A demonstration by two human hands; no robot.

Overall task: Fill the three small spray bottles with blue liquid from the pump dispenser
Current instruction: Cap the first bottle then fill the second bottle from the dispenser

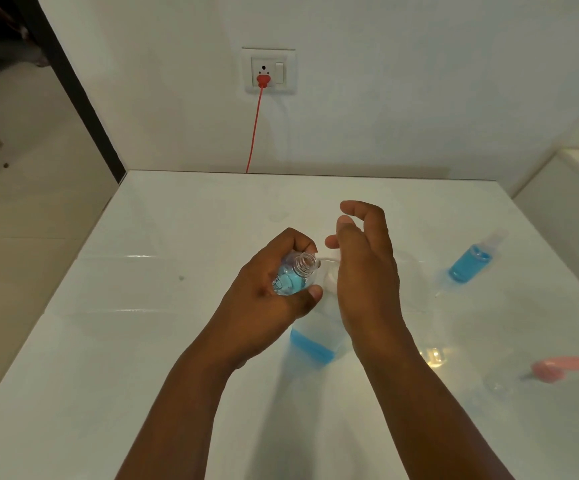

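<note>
- The open spray bottle [293,277], part-filled with blue, is wrapped in the left hand [267,289] and tilted under the spout.
- The pump dispenser [316,341] on the counter [142,306] is topped by the right hand [364,271], fingers loosely straight.
- Neck should probably be kept right at the nozzle, pumped slowly.

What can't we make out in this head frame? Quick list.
- Pump dispenser: its head and nozzle sit behind the right hand; whether liquid is flowing cannot be told.
- Small open bottle: its lower body is wrapped by the left hand, so the fill level is unclear.
- Pink object, right side of the table: too blurred to identify.
- Third spray bottle: not clearly seen; only one filled bottle stands apart.
</note>
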